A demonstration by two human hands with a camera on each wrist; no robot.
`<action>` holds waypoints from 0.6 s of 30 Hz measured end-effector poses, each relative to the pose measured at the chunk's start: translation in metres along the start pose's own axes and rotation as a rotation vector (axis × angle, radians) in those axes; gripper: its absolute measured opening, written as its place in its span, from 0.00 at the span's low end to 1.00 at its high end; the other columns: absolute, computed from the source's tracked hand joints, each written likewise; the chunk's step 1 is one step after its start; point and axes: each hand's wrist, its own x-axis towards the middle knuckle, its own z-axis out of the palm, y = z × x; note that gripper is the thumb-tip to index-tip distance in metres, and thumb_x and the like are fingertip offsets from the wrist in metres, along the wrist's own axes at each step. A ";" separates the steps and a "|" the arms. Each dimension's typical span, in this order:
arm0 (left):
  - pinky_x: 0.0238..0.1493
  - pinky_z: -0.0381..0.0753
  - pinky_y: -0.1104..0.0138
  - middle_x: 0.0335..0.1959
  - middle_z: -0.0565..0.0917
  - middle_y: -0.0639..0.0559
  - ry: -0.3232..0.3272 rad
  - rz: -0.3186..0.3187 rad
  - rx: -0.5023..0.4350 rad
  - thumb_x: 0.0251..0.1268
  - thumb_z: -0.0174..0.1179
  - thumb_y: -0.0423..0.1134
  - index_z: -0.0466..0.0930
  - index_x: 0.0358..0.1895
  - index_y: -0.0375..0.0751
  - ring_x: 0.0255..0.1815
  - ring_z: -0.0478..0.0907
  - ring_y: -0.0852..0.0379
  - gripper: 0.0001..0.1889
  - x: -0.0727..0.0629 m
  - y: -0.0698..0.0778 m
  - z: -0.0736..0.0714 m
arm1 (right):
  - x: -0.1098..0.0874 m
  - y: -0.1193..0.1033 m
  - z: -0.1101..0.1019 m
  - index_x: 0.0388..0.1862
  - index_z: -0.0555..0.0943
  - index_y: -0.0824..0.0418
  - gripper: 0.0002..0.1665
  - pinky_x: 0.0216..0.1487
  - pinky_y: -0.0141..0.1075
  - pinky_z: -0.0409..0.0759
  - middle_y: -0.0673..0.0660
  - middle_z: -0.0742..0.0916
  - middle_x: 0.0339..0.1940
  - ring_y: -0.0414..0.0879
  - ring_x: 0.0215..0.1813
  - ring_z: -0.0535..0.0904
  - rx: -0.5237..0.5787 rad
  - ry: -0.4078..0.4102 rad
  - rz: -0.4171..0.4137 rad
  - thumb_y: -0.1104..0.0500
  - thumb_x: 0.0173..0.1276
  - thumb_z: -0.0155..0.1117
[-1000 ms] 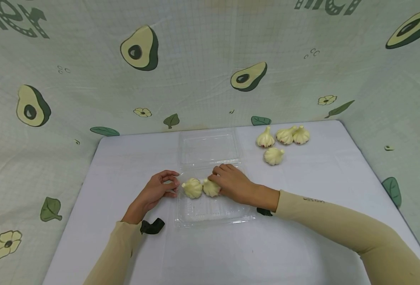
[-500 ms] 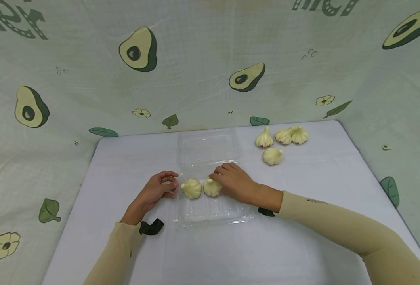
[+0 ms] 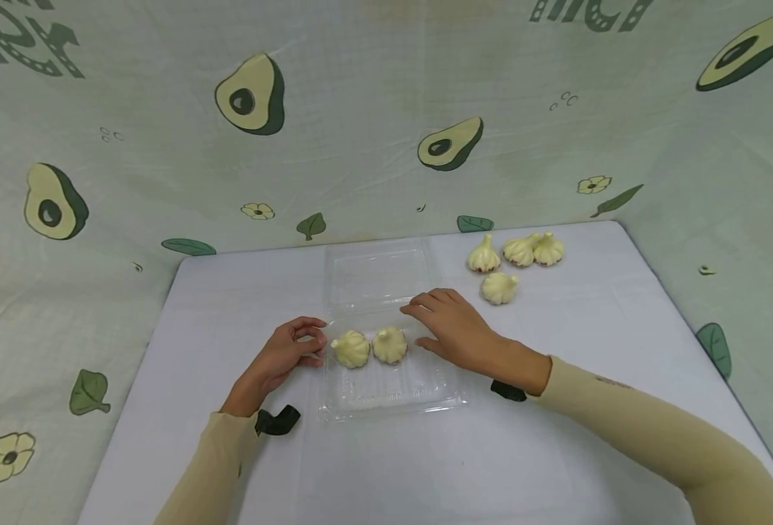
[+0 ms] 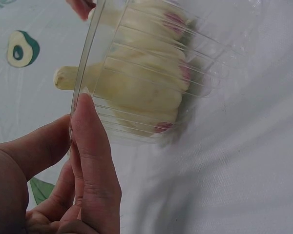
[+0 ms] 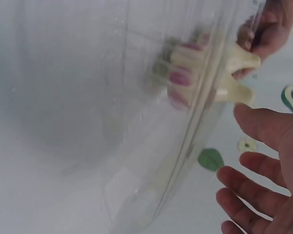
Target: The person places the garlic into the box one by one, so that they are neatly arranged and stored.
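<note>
A clear plastic clamshell container (image 3: 393, 401) lies on the table with its lid folded back. Two pale garlic bulbs sit side by side in its base: a left bulb (image 3: 351, 349) and a right bulb (image 3: 390, 345). At the container's left edge, my left hand (image 3: 292, 346) pinches the rim between thumb and finger; in the left wrist view the fingers (image 4: 93, 156) lie along the clear wall. My right hand (image 3: 455, 328) hovers over the right side of the base, fingers spread and holding nothing, thumb just right of the right bulb.
Toward the back right of the white table (image 3: 557, 437), several more garlic bulbs stand in a group, the nearest bulb (image 3: 499, 288) lying on its side. The flat lid (image 3: 380, 273) extends toward the back edge. An avocado-print cloth (image 3: 360, 87) hangs behind.
My right hand has let go of the right garlic bulb, opened its fingers and drawn back to the right. The bulb stays in the container. My left hand remains at the rim.
</note>
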 end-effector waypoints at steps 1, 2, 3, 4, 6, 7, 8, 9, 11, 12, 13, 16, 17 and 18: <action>0.39 0.90 0.67 0.45 0.81 0.51 -0.001 0.000 0.001 0.78 0.61 0.28 0.67 0.71 0.26 0.39 0.82 0.58 0.24 0.000 0.000 0.000 | -0.003 0.002 -0.003 0.66 0.81 0.61 0.35 0.70 0.51 0.76 0.57 0.85 0.61 0.57 0.65 0.79 0.006 0.018 0.014 0.55 0.62 0.84; 0.39 0.90 0.67 0.45 0.81 0.51 -0.001 0.000 0.000 0.78 0.61 0.28 0.67 0.72 0.26 0.39 0.82 0.58 0.24 0.000 0.000 0.000 | -0.006 0.005 -0.005 0.66 0.81 0.61 0.35 0.70 0.53 0.76 0.58 0.85 0.62 0.57 0.65 0.79 0.016 0.034 0.032 0.55 0.63 0.84; 0.39 0.90 0.67 0.45 0.81 0.51 -0.002 -0.001 -0.001 0.78 0.60 0.28 0.67 0.72 0.26 0.39 0.82 0.58 0.24 0.000 0.000 0.000 | -0.009 0.007 -0.008 0.66 0.81 0.62 0.35 0.70 0.54 0.76 0.59 0.85 0.63 0.58 0.65 0.79 0.023 0.049 0.053 0.55 0.63 0.84; 0.40 0.90 0.67 0.44 0.81 0.51 -0.002 0.000 -0.001 0.78 0.60 0.28 0.67 0.71 0.25 0.39 0.82 0.58 0.24 0.000 0.000 0.000 | -0.013 0.011 -0.010 0.66 0.81 0.62 0.35 0.70 0.54 0.76 0.60 0.84 0.63 0.59 0.66 0.79 0.031 0.064 0.075 0.55 0.63 0.83; 0.40 0.90 0.67 0.45 0.81 0.51 -0.004 0.003 -0.001 0.78 0.60 0.28 0.67 0.71 0.25 0.39 0.82 0.58 0.24 0.000 0.000 0.000 | -0.020 0.018 -0.013 0.67 0.80 0.63 0.35 0.71 0.56 0.75 0.62 0.84 0.65 0.61 0.67 0.78 0.042 0.090 0.122 0.56 0.63 0.83; 0.40 0.90 0.67 0.45 0.81 0.51 -0.005 0.005 -0.001 0.78 0.60 0.28 0.67 0.71 0.25 0.39 0.82 0.58 0.24 0.000 0.000 0.000 | -0.025 0.022 -0.014 0.67 0.80 0.64 0.36 0.71 0.57 0.75 0.63 0.83 0.66 0.61 0.67 0.77 0.044 0.100 0.146 0.56 0.63 0.83; 0.40 0.90 0.67 0.45 0.81 0.51 -0.005 0.007 -0.002 0.78 0.60 0.28 0.67 0.71 0.25 0.39 0.82 0.58 0.24 0.000 0.000 0.000 | -0.029 0.026 -0.015 0.68 0.80 0.64 0.37 0.71 0.58 0.74 0.64 0.83 0.67 0.62 0.69 0.77 0.045 0.108 0.169 0.57 0.63 0.83; 0.40 0.90 0.67 0.45 0.81 0.51 -0.006 0.008 -0.002 0.78 0.60 0.28 0.67 0.71 0.25 0.39 0.82 0.58 0.24 0.000 0.000 0.000 | -0.033 0.030 -0.015 0.68 0.79 0.65 0.37 0.71 0.59 0.74 0.64 0.82 0.69 0.62 0.69 0.76 0.041 0.117 0.190 0.57 0.62 0.83; 0.40 0.90 0.67 0.45 0.81 0.50 -0.008 0.008 -0.003 0.78 0.61 0.28 0.67 0.71 0.25 0.39 0.82 0.58 0.24 0.000 0.000 0.000 | -0.042 0.038 -0.016 0.69 0.78 0.66 0.39 0.71 0.60 0.73 0.66 0.80 0.71 0.64 0.71 0.75 0.034 0.132 0.230 0.57 0.62 0.84; 0.40 0.90 0.67 0.45 0.81 0.50 -0.007 0.008 -0.003 0.78 0.61 0.28 0.67 0.71 0.25 0.39 0.82 0.58 0.24 0.000 0.000 0.000 | -0.046 0.043 -0.016 0.70 0.78 0.66 0.40 0.71 0.61 0.73 0.66 0.79 0.72 0.64 0.71 0.74 0.029 0.141 0.248 0.57 0.61 0.84; 0.40 0.90 0.67 0.45 0.81 0.50 -0.007 0.007 -0.004 0.78 0.61 0.28 0.67 0.71 0.25 0.39 0.82 0.58 0.24 0.000 0.000 0.000 | -0.050 0.047 -0.016 0.70 0.77 0.67 0.41 0.71 0.62 0.72 0.67 0.79 0.72 0.65 0.71 0.74 0.024 0.149 0.264 0.57 0.61 0.84; 0.40 0.90 0.67 0.45 0.81 0.50 -0.005 0.005 -0.007 0.78 0.61 0.28 0.67 0.71 0.25 0.39 0.82 0.58 0.24 0.000 0.000 0.000 | -0.062 0.059 -0.016 0.71 0.76 0.68 0.43 0.69 0.65 0.72 0.69 0.77 0.73 0.67 0.70 0.74 0.011 0.175 0.310 0.58 0.60 0.85; 0.40 0.90 0.67 0.45 0.81 0.50 -0.003 0.004 -0.008 0.78 0.61 0.27 0.67 0.71 0.25 0.39 0.82 0.58 0.24 0.000 -0.001 0.000 | -0.066 0.063 -0.016 0.71 0.75 0.69 0.44 0.69 0.66 0.72 0.69 0.77 0.73 0.68 0.70 0.73 0.007 0.182 0.325 0.58 0.60 0.84; 0.40 0.90 0.67 0.44 0.81 0.50 -0.003 0.005 -0.008 0.78 0.61 0.27 0.67 0.71 0.25 0.39 0.82 0.58 0.24 0.000 -0.001 0.000 | -0.069 0.067 -0.016 0.72 0.75 0.69 0.44 0.69 0.67 0.72 0.70 0.76 0.73 0.69 0.70 0.73 0.004 0.187 0.341 0.59 0.60 0.84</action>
